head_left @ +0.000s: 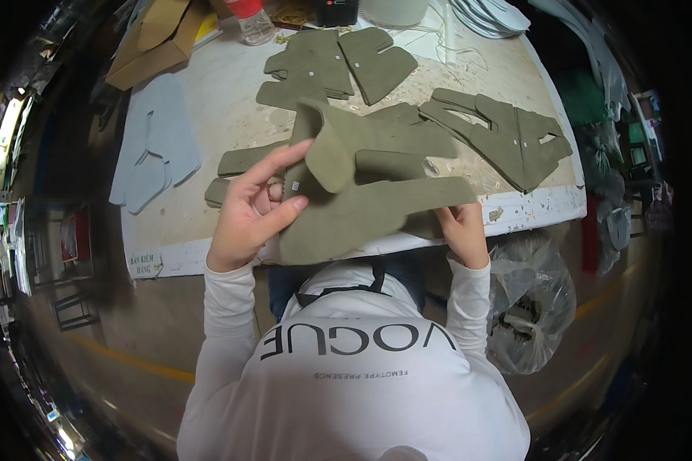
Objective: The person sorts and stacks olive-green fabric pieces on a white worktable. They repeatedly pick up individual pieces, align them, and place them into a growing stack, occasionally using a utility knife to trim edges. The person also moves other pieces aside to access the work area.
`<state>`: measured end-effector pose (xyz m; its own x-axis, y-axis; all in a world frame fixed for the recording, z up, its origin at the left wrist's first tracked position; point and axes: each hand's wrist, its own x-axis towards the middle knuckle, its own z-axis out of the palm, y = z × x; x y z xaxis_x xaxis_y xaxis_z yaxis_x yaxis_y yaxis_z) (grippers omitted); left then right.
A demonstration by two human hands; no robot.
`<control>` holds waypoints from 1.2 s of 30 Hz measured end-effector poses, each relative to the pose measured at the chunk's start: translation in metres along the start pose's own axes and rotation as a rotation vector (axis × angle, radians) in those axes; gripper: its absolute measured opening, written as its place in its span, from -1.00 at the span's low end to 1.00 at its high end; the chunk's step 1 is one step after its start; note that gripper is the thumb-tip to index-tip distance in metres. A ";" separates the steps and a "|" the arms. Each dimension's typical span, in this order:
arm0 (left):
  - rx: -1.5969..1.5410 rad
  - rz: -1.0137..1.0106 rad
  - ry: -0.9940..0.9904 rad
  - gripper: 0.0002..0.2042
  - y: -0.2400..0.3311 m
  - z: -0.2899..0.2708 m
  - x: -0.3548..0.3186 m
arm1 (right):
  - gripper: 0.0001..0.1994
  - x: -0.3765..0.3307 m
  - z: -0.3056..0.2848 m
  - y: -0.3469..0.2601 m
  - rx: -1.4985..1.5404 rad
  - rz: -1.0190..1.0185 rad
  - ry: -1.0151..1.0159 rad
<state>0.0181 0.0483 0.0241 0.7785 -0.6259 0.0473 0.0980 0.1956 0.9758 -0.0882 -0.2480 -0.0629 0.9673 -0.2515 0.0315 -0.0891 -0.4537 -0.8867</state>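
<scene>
- Piece (338, 227): between both hands, over the counter's (184, 242) near edge, long axis running left to right.
- Left hand (254, 207): grip partly closed, thumb and fingers holding its left edge.
- Right hand (464, 228): grip pinching the right strip (434, 194), some fingers hidden.
- Olive, matte, suede-like sheet; flap (332, 157) curled over.

Bright centre, dark warped rim.

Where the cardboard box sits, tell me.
In the head view, the cardboard box is at upper left, left of the red-and-clear container and beyond the pale grey pieces.
</scene>
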 end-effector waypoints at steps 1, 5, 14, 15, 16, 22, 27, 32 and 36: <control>-0.007 -0.078 0.013 -0.45 -0.009 -0.004 0.000 | -0.74 0.000 0.000 0.000 0.026 -0.042 0.002; 0.046 -0.256 0.055 -0.44 -0.034 -0.025 -0.006 | -0.69 0.000 -0.002 -0.006 0.062 -0.042 -0.044; 0.174 -0.176 0.098 -0.37 -0.047 -0.025 -0.013 | -0.58 0.021 0.018 -0.024 0.152 -0.187 0.053; 0.171 -0.170 0.100 -0.36 -0.046 -0.025 -0.013 | -0.58 0.022 0.017 -0.025 0.151 -0.164 0.020; 0.181 -0.172 0.102 -0.36 -0.044 -0.026 -0.014 | -0.58 0.022 0.016 -0.027 0.153 -0.145 -0.009; 0.216 -0.149 0.100 -0.37 -0.041 -0.028 -0.020 | -0.61 0.015 -0.034 -0.058 0.376 -0.043 -0.028; 0.229 -0.181 0.189 -0.43 -0.040 -0.023 -0.027 | -0.59 0.004 -0.081 -0.096 0.350 -0.181 0.125; 0.435 -0.153 0.419 -0.52 -0.040 -0.020 -0.039 | -0.58 0.010 -0.073 -0.122 0.304 -0.229 0.011; 0.446 -0.107 0.484 -0.55 -0.047 -0.021 -0.045 | -0.58 0.018 -0.040 -0.132 0.422 -0.286 -0.092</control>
<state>-0.0087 0.0831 -0.0279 0.9794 -0.1946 -0.0543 0.0050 -0.2452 0.9695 -0.0687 -0.2268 0.0732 0.9574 -0.0834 0.2765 0.2676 -0.1040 -0.9579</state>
